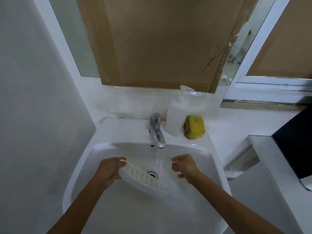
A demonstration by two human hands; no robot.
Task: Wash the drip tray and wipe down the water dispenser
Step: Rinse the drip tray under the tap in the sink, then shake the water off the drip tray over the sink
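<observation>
So I'm looking down into a white sink (104, 132) and my left hand (110, 169) has the drip tray (145, 179) by its end, thumb on top of the rim and fingers curled under it. The tray is white with a ribbed grille, tilted over the basin, running from the hand toward 4 o'clock and passing right over the drain (153, 174). My right hand (184, 166) is over at 3 o'clock of the drain, just past the stream of water (158, 160), holding nothing, with fingers loosely bent and a bit spread. It's apart from the tray, not touching. Water runs from the chrome faucet (156, 130) at 12 o'clock. Just right of the faucet on the sink ledge there's a white pump bottle (176, 115), and a yellow sponge (194, 126) right beside that. Brown cardboard (160, 43) covers the window behind.
</observation>
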